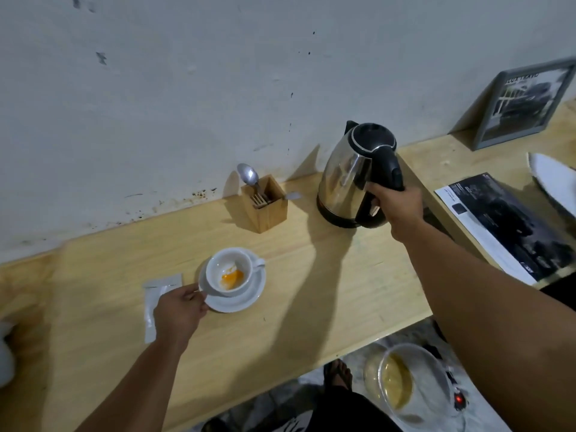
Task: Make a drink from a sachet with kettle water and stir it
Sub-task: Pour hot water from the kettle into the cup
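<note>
A white cup (230, 271) with orange powder at its bottom stands on a white saucer (246, 299) on the wooden counter (311, 291). My left hand (179, 310) pinches the saucer's near-left rim. An empty silver sachet (152, 307) lies flat under and left of that hand. At the back right a steel kettle (346, 179) with a black lid and handle sits upright on the counter, and my right hand (396, 204) is closed around its handle. A spoon (248, 174) stands bowl-up in a wooden holder (265, 210) by the wall.
The holder also contains forks. A framed picture (526, 104) leans on the wall at far right, with a dark printed sheet (505, 222) and a white dish edge (551, 182) on a side table. Below the counter edge stands a clear container (408, 381) on the floor.
</note>
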